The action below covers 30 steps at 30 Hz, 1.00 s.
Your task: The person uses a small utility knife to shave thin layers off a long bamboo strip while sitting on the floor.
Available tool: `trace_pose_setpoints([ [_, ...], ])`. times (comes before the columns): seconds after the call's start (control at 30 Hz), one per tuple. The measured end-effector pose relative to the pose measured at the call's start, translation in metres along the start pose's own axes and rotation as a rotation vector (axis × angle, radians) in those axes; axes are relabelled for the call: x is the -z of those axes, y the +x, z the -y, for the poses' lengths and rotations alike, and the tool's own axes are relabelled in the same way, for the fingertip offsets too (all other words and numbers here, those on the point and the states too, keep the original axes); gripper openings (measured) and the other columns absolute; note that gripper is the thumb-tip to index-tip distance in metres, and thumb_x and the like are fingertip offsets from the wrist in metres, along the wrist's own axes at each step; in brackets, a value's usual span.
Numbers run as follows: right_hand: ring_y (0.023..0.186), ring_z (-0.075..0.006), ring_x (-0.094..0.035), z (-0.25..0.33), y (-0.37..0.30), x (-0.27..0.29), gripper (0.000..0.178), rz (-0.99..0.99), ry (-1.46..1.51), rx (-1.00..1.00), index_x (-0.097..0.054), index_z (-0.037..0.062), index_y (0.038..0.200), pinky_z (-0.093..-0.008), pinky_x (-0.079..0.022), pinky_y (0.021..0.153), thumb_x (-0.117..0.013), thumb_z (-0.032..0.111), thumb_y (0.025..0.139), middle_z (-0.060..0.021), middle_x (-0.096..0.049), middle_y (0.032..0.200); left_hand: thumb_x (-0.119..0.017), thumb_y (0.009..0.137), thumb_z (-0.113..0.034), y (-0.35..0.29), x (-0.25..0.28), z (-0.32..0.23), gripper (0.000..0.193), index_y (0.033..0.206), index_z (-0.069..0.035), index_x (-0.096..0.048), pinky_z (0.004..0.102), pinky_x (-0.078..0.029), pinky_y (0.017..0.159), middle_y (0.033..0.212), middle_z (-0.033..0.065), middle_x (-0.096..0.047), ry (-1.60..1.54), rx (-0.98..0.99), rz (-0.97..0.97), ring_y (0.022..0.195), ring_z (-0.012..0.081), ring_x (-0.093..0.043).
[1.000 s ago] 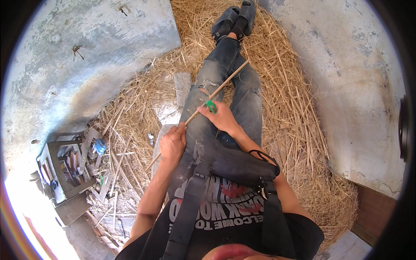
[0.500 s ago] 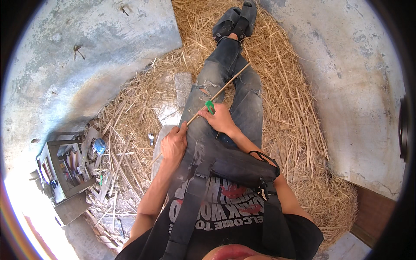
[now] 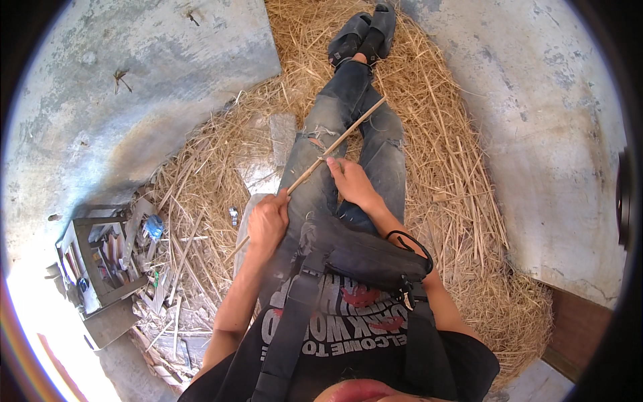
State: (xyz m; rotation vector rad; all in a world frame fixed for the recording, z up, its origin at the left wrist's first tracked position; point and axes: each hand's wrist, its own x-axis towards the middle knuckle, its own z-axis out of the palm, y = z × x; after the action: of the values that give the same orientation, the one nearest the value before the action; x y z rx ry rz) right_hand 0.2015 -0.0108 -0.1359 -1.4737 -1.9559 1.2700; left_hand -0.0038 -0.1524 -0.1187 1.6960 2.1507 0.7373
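A thin pale stick, probably split bamboo or cane, lies slantwise across my thighs. Its far end reaches over the right knee and its near end sticks out past my left wrist. My left hand is closed around the lower part of it, by my left thigh. Beside its middle is my right hand, fingers curled in and thumb at the stick's edge. Whatever lies in that palm is hidden; the green tool seen there earlier does not show.
My outstretched legs in torn jeans rest on loose straw. Pale walls rise on both sides. At lower left stands a wooden box with assorted items, beside a blue crumpled thing. A black pouch lies across my lap.
My right hand has shifted slightly right and turned, and the green tool in it has gone out of sight. My left hand and the stick have hardly moved.
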Motion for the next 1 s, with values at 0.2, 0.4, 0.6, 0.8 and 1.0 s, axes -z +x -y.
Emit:
trace_pose_setpoints([
  [0.2, 0.09, -0.0534, -0.065, 0.004, 0.003, -0.015, 0.064, -0.05, -0.109, -0.082, -0.067, -0.0075, 0.096, -0.0539, -0.051, 0.081, -0.041, 0.049, 0.11, -0.0352, -0.067, 0.09, -0.064, 0.099, -0.022, 0.007, -0.002, -0.011, 0.019, 0.111, -0.014, -0.075, 0.0532, -0.054, 0.064, 0.087, 0.0127, -0.068, 0.131, -0.001, 0.073, 0.072, 0.04, -0.068],
  [0.4, 0.092, -0.0535, -0.065, 0.005, -0.005, -0.024, 0.064, 0.094, -0.001, -0.063, -0.067, -0.008, 0.098, -0.0546, -0.051, 0.081, -0.039, 0.049, 0.111, -0.0348, -0.067, 0.09, -0.068, 0.095, -0.019, 0.005, -0.004, -0.017, 0.02, 0.112, -0.011, -0.076, 0.0513, -0.054, 0.067, 0.084, 0.0138, -0.067, 0.124, -0.005, 0.037, 0.074, 0.0387, -0.068],
  [0.6, 0.086, -0.0551, -0.063, -0.008, 0.0, -0.018, 0.065, 0.215, 0.013, -0.015, -0.066, -0.0099, 0.1, -0.0537, -0.05, 0.077, -0.04, 0.048, 0.111, -0.0353, -0.065, 0.086, -0.069, 0.095, -0.019, 0.005, -0.004, -0.019, 0.019, 0.109, -0.01, -0.077, 0.0512, -0.053, 0.067, 0.083, 0.0147, -0.068, 0.051, 0.037, 0.035, 0.074, 0.0392, -0.068],
  [0.8, 0.058, -0.0206, -0.056, -0.017, 0.002, -0.01, 0.068, 0.422, 0.383, -0.239, -0.057, 0.0018, 0.073, -0.0357, -0.043, 0.057, -0.039, 0.056, 0.11, -0.0068, -0.055, 0.061, -0.066, 0.098, -0.022, 0.007, -0.004, -0.015, 0.018, 0.11, -0.015, -0.077, 0.0537, -0.053, 0.067, 0.087, 0.0143, -0.069, 0.031, 0.061, 0.064, 0.076, 0.0414, -0.068],
  [1.0, 0.059, -0.0189, -0.055, -0.027, -0.003, -0.012, 0.067, 0.319, 0.515, -0.207, -0.057, 0.0022, 0.072, -0.0348, -0.042, 0.059, -0.042, 0.055, 0.11, -0.0064, -0.053, 0.06, -0.066, 0.098, -0.022, 0.008, -0.003, -0.017, 0.017, 0.11, -0.015, -0.076, 0.0537, -0.052, 0.067, 0.086, 0.0142, -0.068, 0.002, 0.073, 0.049, 0.076, 0.0415, -0.067],
])
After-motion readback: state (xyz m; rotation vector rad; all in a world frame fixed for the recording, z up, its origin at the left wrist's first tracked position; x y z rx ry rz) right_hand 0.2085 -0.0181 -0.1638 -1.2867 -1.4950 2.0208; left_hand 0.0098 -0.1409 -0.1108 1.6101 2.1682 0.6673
